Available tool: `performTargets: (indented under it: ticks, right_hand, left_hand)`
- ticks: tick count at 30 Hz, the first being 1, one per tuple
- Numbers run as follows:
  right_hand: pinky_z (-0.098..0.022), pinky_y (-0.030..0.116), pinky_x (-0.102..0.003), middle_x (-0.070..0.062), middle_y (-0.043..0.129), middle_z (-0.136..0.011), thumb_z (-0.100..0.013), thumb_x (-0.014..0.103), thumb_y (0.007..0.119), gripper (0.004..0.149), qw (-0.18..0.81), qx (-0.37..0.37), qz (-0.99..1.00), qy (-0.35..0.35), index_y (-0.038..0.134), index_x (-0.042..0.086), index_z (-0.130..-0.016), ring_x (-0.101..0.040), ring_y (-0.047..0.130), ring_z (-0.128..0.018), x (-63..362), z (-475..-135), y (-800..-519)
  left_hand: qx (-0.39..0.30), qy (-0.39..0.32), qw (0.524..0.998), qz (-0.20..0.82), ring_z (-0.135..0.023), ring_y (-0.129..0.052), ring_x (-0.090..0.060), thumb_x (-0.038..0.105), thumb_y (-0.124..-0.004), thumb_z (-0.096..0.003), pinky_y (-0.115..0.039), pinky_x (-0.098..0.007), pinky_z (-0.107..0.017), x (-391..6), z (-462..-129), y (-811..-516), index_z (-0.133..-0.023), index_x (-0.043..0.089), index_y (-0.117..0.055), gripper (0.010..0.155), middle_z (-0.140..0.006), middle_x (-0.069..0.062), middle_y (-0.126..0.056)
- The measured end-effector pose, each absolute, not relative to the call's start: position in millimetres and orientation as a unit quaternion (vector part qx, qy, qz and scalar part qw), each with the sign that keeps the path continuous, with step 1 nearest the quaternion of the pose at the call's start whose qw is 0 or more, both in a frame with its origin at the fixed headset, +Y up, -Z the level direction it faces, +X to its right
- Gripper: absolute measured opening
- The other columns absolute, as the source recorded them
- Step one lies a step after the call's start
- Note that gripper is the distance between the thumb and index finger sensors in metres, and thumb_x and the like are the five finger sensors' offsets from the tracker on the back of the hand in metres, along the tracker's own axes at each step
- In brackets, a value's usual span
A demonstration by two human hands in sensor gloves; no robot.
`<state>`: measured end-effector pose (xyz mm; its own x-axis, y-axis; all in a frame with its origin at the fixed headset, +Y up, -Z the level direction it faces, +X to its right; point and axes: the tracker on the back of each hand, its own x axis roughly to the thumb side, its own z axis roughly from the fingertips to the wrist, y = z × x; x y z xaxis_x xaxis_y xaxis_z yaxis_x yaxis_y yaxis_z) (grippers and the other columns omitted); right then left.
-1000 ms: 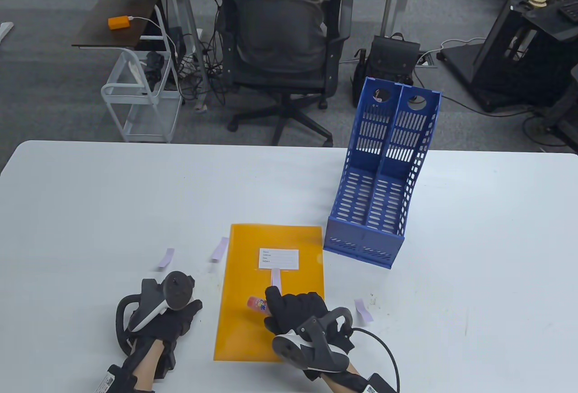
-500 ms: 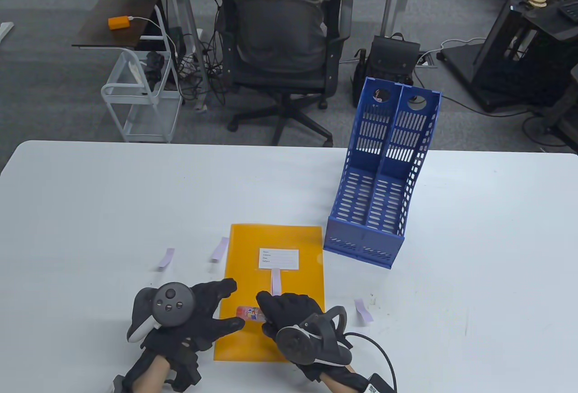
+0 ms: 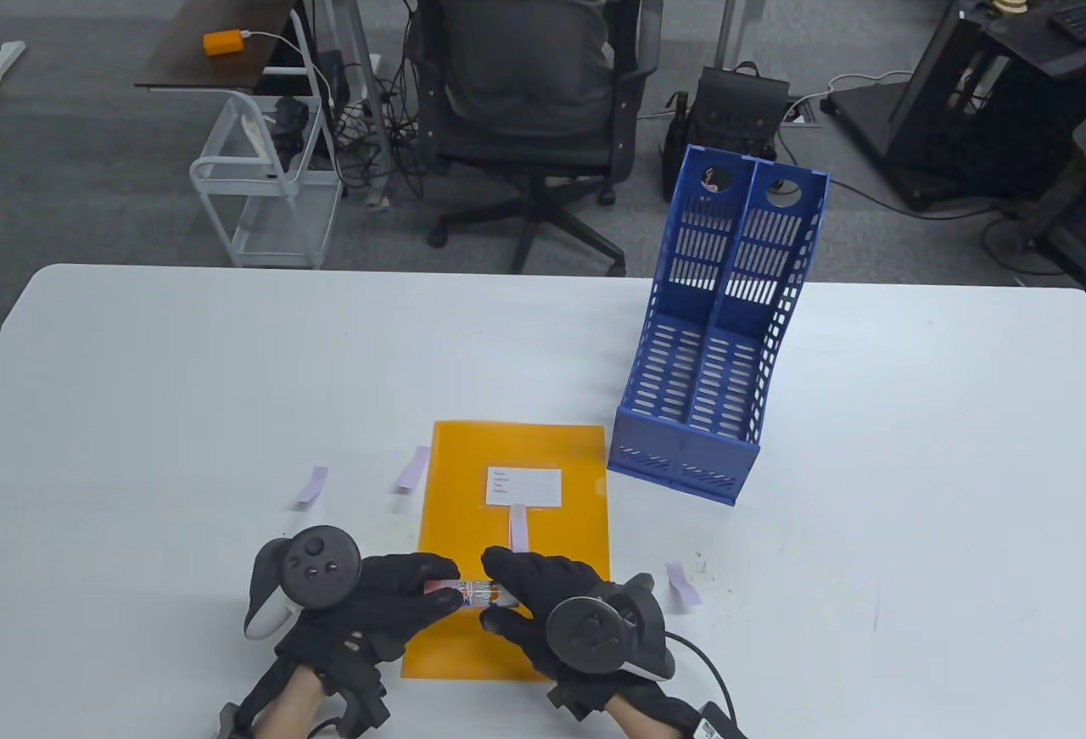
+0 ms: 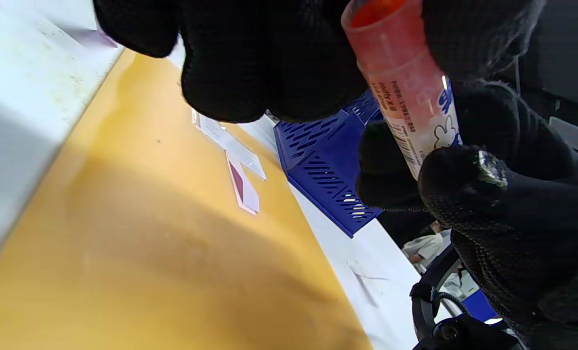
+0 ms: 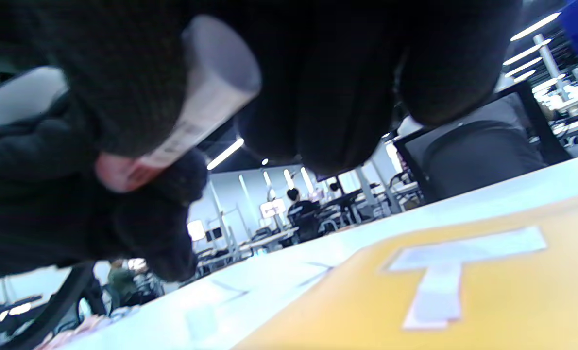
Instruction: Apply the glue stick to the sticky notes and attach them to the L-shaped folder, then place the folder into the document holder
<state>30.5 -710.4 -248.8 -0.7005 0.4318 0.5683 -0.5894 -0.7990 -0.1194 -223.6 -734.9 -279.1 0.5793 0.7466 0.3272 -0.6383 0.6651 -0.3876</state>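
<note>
Both grips close on one glue stick, which lies crosswise above the lower part of the orange L-shaped folder. At the left, the left hand pinches the stick's reddish cap end between thumb and fingers; in the left wrist view the translucent red end sits between the black glove fingers. At the right, the right hand curls round the printed white barrel, whose flat base shows in the right wrist view.

Going left to right across the white bench: one pale purple sticky note lies alone, a second sticky note lies just beside the folder's left edge, and the folder lies flat with a white label on its upper half. A third sticky note lies on the folder, touching the label's lower edge and pointing toward the hands. A fourth sticky note lies on the bench just right of the folder, near the right hand.

Farther right and toward the back stands one blue document holder with two slotted compartments side by side. Nothing shows inside either compartment in the table view. It stands near the folder's upper right corner, apart from it.

Count: one glue stick, one folder, one label, four sticky notes, one holder with two compartments.
</note>
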Motion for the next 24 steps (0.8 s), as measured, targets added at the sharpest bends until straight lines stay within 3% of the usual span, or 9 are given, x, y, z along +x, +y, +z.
performTargets:
  ticks: [6,9,11,15,17,19,20,22,24]
  right_hand:
    - [-0.043,0.084,-0.054,-0.014,0.099,-0.069,-0.031,0.04,0.099,0.063,0.396,0.254,0.874,-0.12,0.085,0.011,-0.086,-0.028,0.102,-0.048,43.4,-253.4,-703.8]
    - [-0.038,0.086,-0.053,-0.016,0.103,-0.06,-0.031,0.04,0.099,0.063,0.443,0.259,0.853,-0.093,0.088,0.001,-0.08,-0.026,0.104,-0.039,47.2,-257.1,-701.8]
    - [-0.033,0.088,-0.051,-0.015,0.104,-0.053,-0.035,0.045,0.092,0.064,0.427,0.272,0.859,-0.074,0.089,-0.003,-0.076,-0.024,0.105,-0.031,47.5,-258.0,-700.4]
    - [-0.016,0.088,-0.046,-0.007,0.105,-0.02,-0.046,0.057,0.06,0.07,0.423,0.257,0.867,-0.059,0.1,-0.001,-0.048,-0.019,0.101,-0.004,48.8,-261.5,-706.1]
    - [-0.013,0.088,-0.046,-0.006,0.104,-0.016,-0.047,0.056,0.056,0.072,0.408,0.247,0.875,-0.08,0.101,0.001,-0.043,-0.019,0.1,-0.001,50.4,-261.5,-709.3]
    - [-0.021,0.088,-0.047,-0.009,0.107,-0.03,-0.045,0.058,0.061,0.072,0.395,0.231,0.881,-0.116,0.099,-0.001,-0.058,-0.021,0.103,-0.013,52.0,-260.1,-712.7]
    - [-0.023,0.088,-0.048,-0.01,0.106,-0.037,-0.043,0.058,0.068,0.07,0.398,0.233,0.879,-0.122,0.095,-0.003,-0.067,-0.021,0.103,-0.016,51.8,-260.6,-712.7]
    - [-0.03,0.086,-0.049,-0.013,0.097,-0.063,-0.042,0.052,0.081,0.068,0.407,0.258,0.872,-0.084,0.078,0.005,-0.091,-0.021,0.101,-0.027,50.3,-261.2,-712.7]
    - [-0.033,0.086,-0.048,-0.014,0.094,-0.069,-0.041,0.045,0.085,0.068,0.427,0.261,0.863,-0.075,0.073,0.008,-0.097,-0.021,0.101,-0.031,50.1,-261.6,-713.6]
  left_hand:
    - [-0.104,-0.25,0.854,0.445,-0.074,-0.092,-0.027,0.056,-0.08,-0.0436,-0.06,-0.064,-0.07,-221.8,-275.4,-728.3,-0.087,0.014,-0.078,0.06,-0.069,-0.004,-0.095]
    - [-0.073,-0.262,0.845,0.46,-0.076,-0.09,-0.027,0.055,-0.082,-0.0431,-0.06,-0.064,-0.07,-222.8,-272.8,-722.8,-0.087,0.016,-0.079,0.059,-0.069,-0.005,-0.095]
    - [-0.059,-0.276,0.842,0.459,-0.079,-0.088,-0.027,0.053,-0.084,-0.0423,-0.059,-0.064,-0.071,-222.3,-269.1,-718.4,-0.088,0.018,-0.078,0.058,-0.072,-0.005,-0.093]
    - [-0.021,-0.297,0.851,0.432,-0.085,-0.085,-0.025,0.049,-0.089,-0.0412,-0.058,-0.064,-0.072,-217.1,-260.7,-709.5,-0.089,0.023,-0.076,0.056,-0.077,-0.001,-0.091]
    - [-0.013,-0.289,0.861,0.419,-0.083,-0.088,-0.025,0.05,-0.09,-0.0405,-0.06,-0.063,-0.071,-214.4,-258.5,-709.1,-0.087,0.021,-0.078,0.056,-0.075,-0.001,-0.093]
    - [-0.01,-0.278,0.87,0.407,-0.079,-0.09,-0.026,0.051,-0.088,-0.0413,-0.062,-0.063,-0.07,-213.2,-259.7,-711.1,-0.087,0.019,-0.077,0.057,-0.072,-0.002,-0.094]
    - [-0.013,-0.274,0.873,0.404,-0.077,-0.091,-0.026,0.051,-0.088,-0.0416,-0.063,-0.063,-0.069,-213.2,-260.6,-712.2,-0.087,0.017,-0.077,0.058,-0.07,-0.003,-0.095]
    - [-0.016,-0.258,0.879,0.401,-0.073,-0.094,-0.026,0.053,-0.084,-0.0424,-0.065,-0.062,-0.068,-216.8,-263.2,-715.2,-0.086,0.015,-0.077,0.058,-0.067,-0.003,-0.096]
    - [-0.027,-0.256,0.867,0.427,-0.073,-0.094,-0.027,0.052,-0.085,-0.0425,-0.065,-0.062,-0.068,-221.7,-265.9,-716.6,-0.086,0.015,-0.077,0.057,-0.067,-0.004,-0.096]
